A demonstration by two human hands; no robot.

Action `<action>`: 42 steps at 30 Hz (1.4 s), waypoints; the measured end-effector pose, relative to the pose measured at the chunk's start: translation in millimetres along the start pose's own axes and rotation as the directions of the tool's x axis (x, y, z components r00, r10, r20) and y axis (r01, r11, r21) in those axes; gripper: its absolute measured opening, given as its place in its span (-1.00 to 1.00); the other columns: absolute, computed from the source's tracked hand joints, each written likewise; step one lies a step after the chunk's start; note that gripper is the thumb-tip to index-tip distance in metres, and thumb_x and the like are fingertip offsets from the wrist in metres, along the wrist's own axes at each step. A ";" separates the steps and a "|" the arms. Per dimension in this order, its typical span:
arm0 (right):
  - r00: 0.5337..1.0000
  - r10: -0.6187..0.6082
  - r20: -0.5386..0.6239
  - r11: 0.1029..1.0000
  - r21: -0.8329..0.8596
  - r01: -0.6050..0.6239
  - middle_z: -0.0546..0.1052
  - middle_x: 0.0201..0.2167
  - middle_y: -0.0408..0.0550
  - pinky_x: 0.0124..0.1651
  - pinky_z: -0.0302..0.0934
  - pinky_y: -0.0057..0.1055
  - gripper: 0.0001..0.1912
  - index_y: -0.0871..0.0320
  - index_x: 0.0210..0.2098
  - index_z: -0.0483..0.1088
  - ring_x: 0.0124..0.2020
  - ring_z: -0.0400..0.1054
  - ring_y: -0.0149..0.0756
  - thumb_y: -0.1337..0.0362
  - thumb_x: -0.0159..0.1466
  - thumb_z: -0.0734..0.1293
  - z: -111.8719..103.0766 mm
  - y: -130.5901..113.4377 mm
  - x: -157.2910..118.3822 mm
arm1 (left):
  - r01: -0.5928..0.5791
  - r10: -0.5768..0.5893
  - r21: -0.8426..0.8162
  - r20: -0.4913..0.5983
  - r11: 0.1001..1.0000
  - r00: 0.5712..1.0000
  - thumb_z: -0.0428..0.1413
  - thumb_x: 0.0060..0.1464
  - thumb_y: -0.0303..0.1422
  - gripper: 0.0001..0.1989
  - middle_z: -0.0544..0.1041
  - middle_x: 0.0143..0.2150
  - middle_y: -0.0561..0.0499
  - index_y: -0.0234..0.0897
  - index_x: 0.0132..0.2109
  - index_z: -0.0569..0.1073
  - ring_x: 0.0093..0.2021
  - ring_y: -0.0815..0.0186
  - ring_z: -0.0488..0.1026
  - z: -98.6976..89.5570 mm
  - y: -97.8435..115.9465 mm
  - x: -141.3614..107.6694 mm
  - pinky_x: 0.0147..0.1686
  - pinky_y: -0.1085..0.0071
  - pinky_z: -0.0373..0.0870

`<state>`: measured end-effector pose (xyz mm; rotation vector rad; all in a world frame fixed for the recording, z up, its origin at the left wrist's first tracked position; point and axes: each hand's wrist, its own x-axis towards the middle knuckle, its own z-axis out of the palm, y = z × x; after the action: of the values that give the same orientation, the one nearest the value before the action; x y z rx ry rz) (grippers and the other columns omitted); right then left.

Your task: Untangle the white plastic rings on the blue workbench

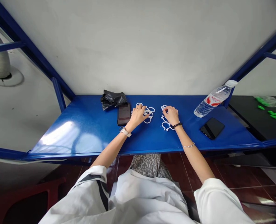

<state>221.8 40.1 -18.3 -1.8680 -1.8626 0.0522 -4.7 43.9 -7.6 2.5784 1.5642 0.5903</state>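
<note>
White plastic rings, which look like shower curtain rings, lie in two groups on the blue table. My left hand (138,115) rests over the left group of rings (147,120), its fingers spread and its thumb apart, covering some of them. At the right group, my right hand (172,115) has thumb and fingertips pinched at a white ring (163,107) on the far side. Nearer to me, an open ring (165,126) with a gap between its knobbed ends lies partly beside the right wrist. Several rings are hidden under the hands.
A dark phone (123,114) and a crumpled black plastic bag (112,99) lie left of the rings. To the right are a tilted water bottle (214,99) and another phone (212,128). Green pieces (273,115) lie on a dark surface further right. Blue frame bars flank the table (82,124).
</note>
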 end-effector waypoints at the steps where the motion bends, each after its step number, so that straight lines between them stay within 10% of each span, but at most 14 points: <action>1: 1.000 0.020 0.000 0.999 0.033 -0.020 0.59 -0.23 0.11 0.04 0.18 -0.10 -0.80 0.12 -0.39 0.36 -0.09 0.42 -0.01 0.27 0.34 0.18 -1.0 1.2 0.9 | -0.005 0.005 -0.007 -0.007 1.000 1.000 0.10 0.26 -0.22 -0.65 0.42 0.06 -0.24 -0.30 0.11 0.37 0.10 -0.01 0.35 0.3 -0.5 0.1 -0.04 0.14 0.38; 12: 0.961 0.278 0.000 0.702 0.682 -0.203 0.60 -0.31 -0.03 -0.32 0.26 -0.37 -0.74 0.09 -0.39 0.30 -0.41 0.38 -0.31 0.04 0.27 0.22 -14.3 15.0 5.3 | -0.041 0.039 -0.043 -0.051 0.998 0.998 0.10 0.26 -0.22 -0.67 0.42 0.03 -0.23 -0.31 0.07 0.37 0.07 0.01 0.36 5.5 -5.7 1.4 -0.07 0.17 0.36; 17: 0.972 0.226 0.059 0.464 0.871 -0.161 0.57 -0.39 -0.10 -0.07 0.31 -0.36 -0.76 0.08 -0.44 0.27 -0.20 0.48 -0.29 0.06 0.22 0.30 -21.6 10.5 5.4 | -0.081 0.076 -0.087 -0.064 0.993 0.995 0.09 0.26 -0.21 -0.65 0.43 0.04 -0.21 -0.30 0.10 0.36 0.09 0.02 0.36 4.9 -5.0 1.8 -0.06 0.19 0.38; 32: 0.894 -0.219 0.392 0.278 0.903 -0.328 0.54 -0.38 -0.09 -0.02 0.33 -0.25 -0.71 0.09 -0.44 0.31 -0.16 0.47 -0.20 0.03 0.16 0.39 -29.2 -22.4 -10.3 | -0.325 0.302 -0.283 -0.122 0.903 0.946 0.13 0.26 -0.21 -0.40 0.44 0.13 -0.22 -0.21 0.35 0.14 0.12 0.05 0.42 -7.8 13.5 -4.6 0.09 0.11 0.39; 42: 0.829 -0.269 0.490 0.196 0.871 -0.451 0.44 -0.47 -0.12 -0.09 0.32 -0.25 -0.78 0.09 -0.45 0.23 -0.22 0.42 -0.20 0.11 0.17 0.30 -20.5 -35.4 -14.6 | -0.322 0.301 -0.380 -0.115 0.867 0.947 0.13 0.23 -0.10 -0.47 0.49 0.04 -0.20 -0.22 0.25 0.30 0.02 0.08 0.47 -5.5 14.9 -4.1 0.01 0.16 0.43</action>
<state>195.5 17.7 8.1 -0.9389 -1.2734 1.6487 4.2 32.5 0.0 2.5181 0.9117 0.9009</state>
